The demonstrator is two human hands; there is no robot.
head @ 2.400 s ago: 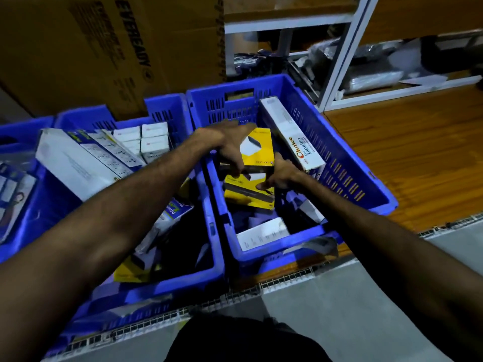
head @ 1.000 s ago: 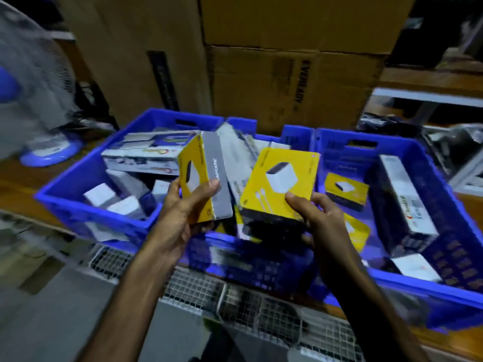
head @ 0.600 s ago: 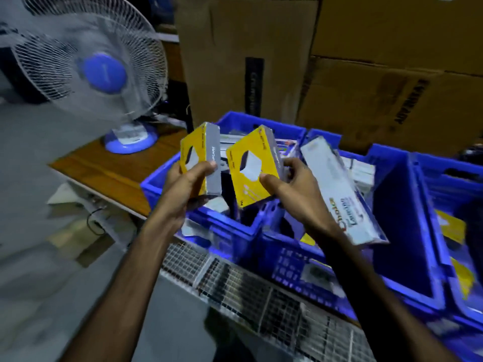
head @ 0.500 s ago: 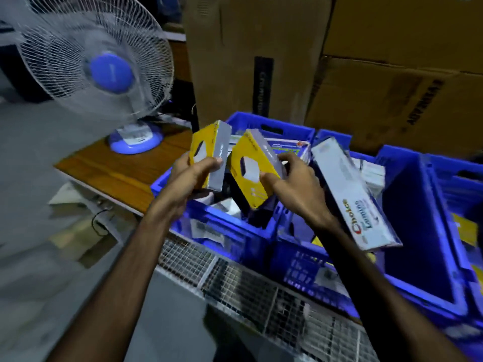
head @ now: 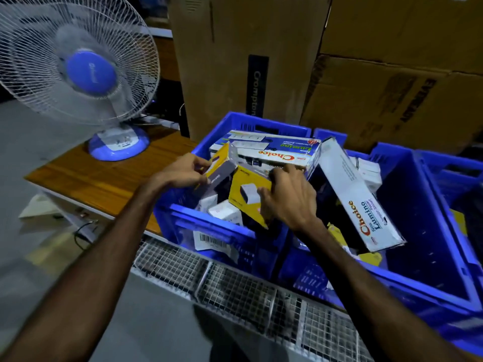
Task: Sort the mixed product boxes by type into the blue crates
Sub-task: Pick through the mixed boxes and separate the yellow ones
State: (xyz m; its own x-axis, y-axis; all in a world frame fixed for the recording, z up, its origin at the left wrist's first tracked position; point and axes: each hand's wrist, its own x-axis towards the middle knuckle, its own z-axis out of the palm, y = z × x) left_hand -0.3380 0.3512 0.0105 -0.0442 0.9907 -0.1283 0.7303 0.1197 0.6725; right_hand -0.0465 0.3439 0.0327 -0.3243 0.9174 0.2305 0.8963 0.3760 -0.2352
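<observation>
The leftmost blue crate (head: 209,226) sat at the centre, a long white box (head: 266,150) across its twelve o'clock end. Over it, the left hand (head: 183,172) gripped a yellow-and-grey box (head: 222,165); at three o'clock, the right hand (head: 287,199) clamped another yellow box (head: 245,194).

White and blue table fan (head: 78,74) on wooden table (head: 104,176), cardboard cartons (head: 379,74) behind, wire mesh (head: 235,278) in front

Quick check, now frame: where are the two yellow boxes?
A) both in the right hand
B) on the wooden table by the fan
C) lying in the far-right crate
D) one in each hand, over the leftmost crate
D: the left hand grips one yellow box and the right hand the other yellow box, both over the leftmost crate.
</observation>
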